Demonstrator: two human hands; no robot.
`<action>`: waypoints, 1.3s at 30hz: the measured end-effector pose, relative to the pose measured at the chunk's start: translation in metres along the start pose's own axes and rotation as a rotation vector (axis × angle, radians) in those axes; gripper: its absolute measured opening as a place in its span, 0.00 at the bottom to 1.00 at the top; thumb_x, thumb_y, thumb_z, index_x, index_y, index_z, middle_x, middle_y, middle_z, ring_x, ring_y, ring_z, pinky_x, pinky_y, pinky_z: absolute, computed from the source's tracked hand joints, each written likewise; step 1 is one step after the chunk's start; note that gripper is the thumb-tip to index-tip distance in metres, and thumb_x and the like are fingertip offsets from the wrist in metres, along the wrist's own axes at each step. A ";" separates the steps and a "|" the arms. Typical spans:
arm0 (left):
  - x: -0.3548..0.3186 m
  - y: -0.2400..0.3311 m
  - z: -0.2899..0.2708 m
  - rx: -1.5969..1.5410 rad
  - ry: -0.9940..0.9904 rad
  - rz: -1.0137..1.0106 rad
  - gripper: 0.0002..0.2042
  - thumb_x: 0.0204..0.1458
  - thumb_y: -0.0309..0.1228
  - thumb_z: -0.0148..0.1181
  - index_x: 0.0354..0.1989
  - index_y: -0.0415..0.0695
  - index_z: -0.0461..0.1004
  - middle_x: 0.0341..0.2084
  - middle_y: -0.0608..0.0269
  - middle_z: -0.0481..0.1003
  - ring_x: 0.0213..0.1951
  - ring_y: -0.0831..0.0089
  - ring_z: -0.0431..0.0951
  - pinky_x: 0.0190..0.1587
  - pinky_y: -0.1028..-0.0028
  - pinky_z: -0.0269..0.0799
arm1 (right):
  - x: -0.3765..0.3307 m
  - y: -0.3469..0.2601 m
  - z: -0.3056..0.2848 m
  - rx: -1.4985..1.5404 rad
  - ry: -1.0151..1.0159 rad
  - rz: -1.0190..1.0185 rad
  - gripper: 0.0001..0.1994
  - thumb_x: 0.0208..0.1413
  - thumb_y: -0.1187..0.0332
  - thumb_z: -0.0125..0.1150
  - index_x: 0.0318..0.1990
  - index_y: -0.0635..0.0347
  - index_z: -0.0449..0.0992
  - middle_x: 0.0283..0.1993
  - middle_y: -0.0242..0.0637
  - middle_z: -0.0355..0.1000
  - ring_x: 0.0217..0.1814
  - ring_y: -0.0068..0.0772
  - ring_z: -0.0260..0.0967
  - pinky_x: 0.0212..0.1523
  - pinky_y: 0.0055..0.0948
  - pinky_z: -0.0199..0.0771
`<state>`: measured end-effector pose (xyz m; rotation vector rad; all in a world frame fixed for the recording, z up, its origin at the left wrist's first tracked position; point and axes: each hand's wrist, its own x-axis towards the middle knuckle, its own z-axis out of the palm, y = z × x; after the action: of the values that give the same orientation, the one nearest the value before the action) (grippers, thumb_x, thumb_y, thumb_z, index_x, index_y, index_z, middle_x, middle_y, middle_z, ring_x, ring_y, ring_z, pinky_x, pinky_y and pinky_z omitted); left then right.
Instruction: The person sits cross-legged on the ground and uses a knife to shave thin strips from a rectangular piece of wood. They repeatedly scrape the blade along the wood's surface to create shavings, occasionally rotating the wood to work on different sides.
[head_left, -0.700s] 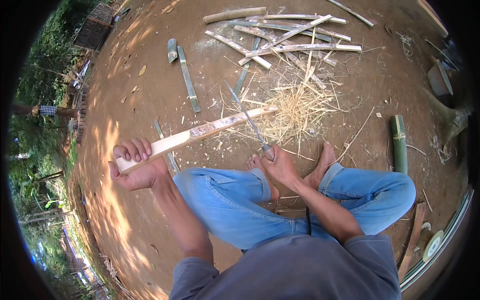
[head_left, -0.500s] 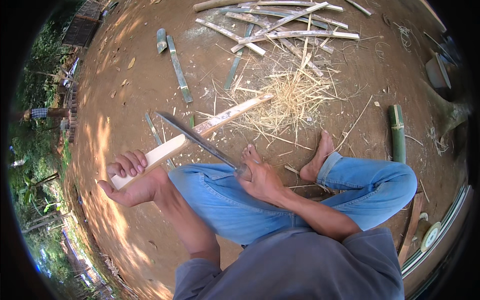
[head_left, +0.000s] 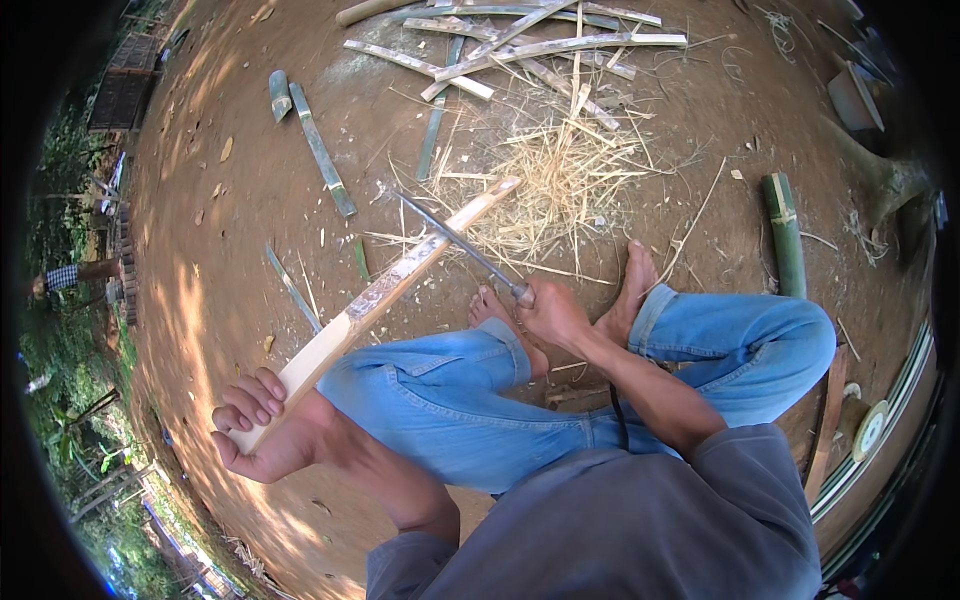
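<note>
Held the strip [head_left: 395, 277] by its near end in the curled left hand [head_left: 287, 438], slanting toward the shavings [head_left: 567, 180]. Clasped the knife [head_left: 475, 252] full-fisted in the right hand [head_left: 555, 315], crossing the strip. Apparently midway through paring; seemed to need steady holding and a shallow stroke.

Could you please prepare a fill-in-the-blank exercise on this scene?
1. The ____ hand grips the pale strip.
2. The right hand holds the long knife by its ____.
3. The colour of the jeans is ____.
4. The visible bare feet number ____.

Missing words: left; handle; blue; two.
</note>
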<state>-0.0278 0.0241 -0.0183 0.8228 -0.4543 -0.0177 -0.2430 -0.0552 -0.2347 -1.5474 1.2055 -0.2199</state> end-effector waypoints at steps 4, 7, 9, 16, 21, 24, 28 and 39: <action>-0.002 0.003 0.003 -0.011 -0.038 -0.017 0.16 0.55 0.40 0.46 0.17 0.50 0.56 0.12 0.70 0.53 0.14 0.79 0.55 0.16 0.79 0.54 | -0.011 0.001 0.010 -0.032 -0.038 -0.200 0.14 0.56 0.62 0.55 0.40 0.65 0.75 0.26 0.58 0.73 0.29 0.59 0.73 0.32 0.48 0.73; 0.003 0.003 -0.003 -0.019 -0.061 -0.039 0.16 0.55 0.39 0.46 0.17 0.50 0.56 0.12 0.69 0.54 0.14 0.78 0.55 0.17 0.79 0.54 | 0.025 0.031 0.015 0.045 0.103 -0.006 0.07 0.52 0.69 0.55 0.34 0.63 0.73 0.25 0.57 0.71 0.29 0.62 0.72 0.30 0.51 0.69; 0.006 0.003 -0.010 0.013 -0.036 -0.021 0.15 0.54 0.39 0.46 0.17 0.50 0.56 0.12 0.69 0.54 0.13 0.78 0.55 0.17 0.78 0.55 | 0.022 0.021 0.010 0.029 0.041 -0.041 0.07 0.51 0.69 0.55 0.33 0.63 0.72 0.26 0.58 0.71 0.30 0.62 0.71 0.31 0.51 0.69; 0.005 0.002 -0.002 -0.007 -0.065 -0.048 0.15 0.54 0.39 0.46 0.17 0.51 0.55 0.12 0.69 0.54 0.13 0.78 0.56 0.17 0.78 0.55 | 0.045 0.062 0.010 -0.039 0.164 -0.044 0.07 0.49 0.69 0.56 0.32 0.63 0.71 0.26 0.58 0.71 0.31 0.61 0.71 0.32 0.51 0.69; 0.005 0.004 -0.007 0.034 -0.017 -0.024 0.15 0.54 0.39 0.45 0.17 0.51 0.55 0.12 0.70 0.54 0.13 0.79 0.55 0.17 0.78 0.55 | 0.030 0.061 0.011 -0.047 0.075 -0.139 0.08 0.50 0.67 0.55 0.33 0.62 0.72 0.28 0.58 0.72 0.32 0.61 0.72 0.34 0.51 0.70; 0.005 0.001 -0.004 0.018 -0.045 -0.043 0.15 0.54 0.39 0.45 0.16 0.51 0.55 0.12 0.69 0.54 0.13 0.79 0.55 0.17 0.78 0.55 | 0.047 0.084 0.010 -0.042 0.154 -0.022 0.08 0.49 0.67 0.56 0.34 0.62 0.73 0.28 0.58 0.73 0.32 0.61 0.72 0.35 0.51 0.70; 0.009 0.002 -0.012 -0.014 -0.057 -0.041 0.15 0.53 0.38 0.45 0.16 0.51 0.55 0.12 0.69 0.54 0.13 0.79 0.55 0.16 0.78 0.54 | 0.019 0.063 0.020 -0.045 0.071 -0.098 0.09 0.49 0.67 0.56 0.36 0.62 0.73 0.28 0.58 0.73 0.33 0.61 0.72 0.36 0.51 0.72; 0.009 0.005 -0.005 -0.006 -0.018 0.008 0.14 0.53 0.37 0.46 0.17 0.51 0.54 0.11 0.70 0.52 0.12 0.79 0.53 0.16 0.79 0.51 | 0.035 0.090 0.002 -0.041 0.111 -0.046 0.10 0.47 0.69 0.58 0.36 0.63 0.74 0.28 0.57 0.73 0.33 0.58 0.74 0.36 0.48 0.73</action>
<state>-0.0185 0.0296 -0.0145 0.8154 -0.4738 -0.0190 -0.2764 -0.0692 -0.3243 -1.6168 1.2685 -0.3163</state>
